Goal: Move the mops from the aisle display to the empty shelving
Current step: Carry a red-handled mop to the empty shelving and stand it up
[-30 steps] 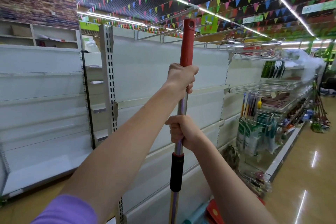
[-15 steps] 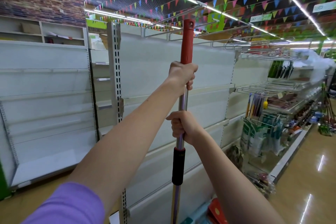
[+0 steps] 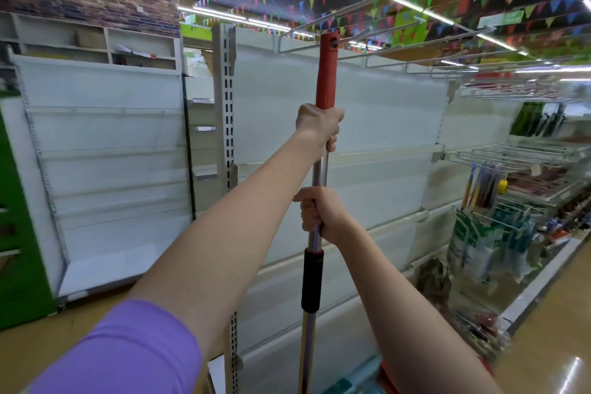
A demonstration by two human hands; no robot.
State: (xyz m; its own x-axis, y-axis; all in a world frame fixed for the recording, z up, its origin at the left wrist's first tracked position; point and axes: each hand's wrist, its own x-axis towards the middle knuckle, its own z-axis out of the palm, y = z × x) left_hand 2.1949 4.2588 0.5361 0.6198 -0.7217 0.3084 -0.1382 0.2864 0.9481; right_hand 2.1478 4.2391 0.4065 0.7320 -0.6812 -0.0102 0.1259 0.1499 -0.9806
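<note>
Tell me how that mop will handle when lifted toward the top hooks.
The mop is probably stiff: its metal shaft runs straight between both hands. The bare chrome may be slippery where the right hand grips. Being long, it likely sways; the left hand steadies the red end.

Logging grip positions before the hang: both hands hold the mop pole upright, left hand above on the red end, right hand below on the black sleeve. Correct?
Not quite. In the head view the right hand grips the bare metal part of the mop pole, above the black sleeve, not on it. The rest stands: pole upright, left hand higher, at the base of the red end.
</note>
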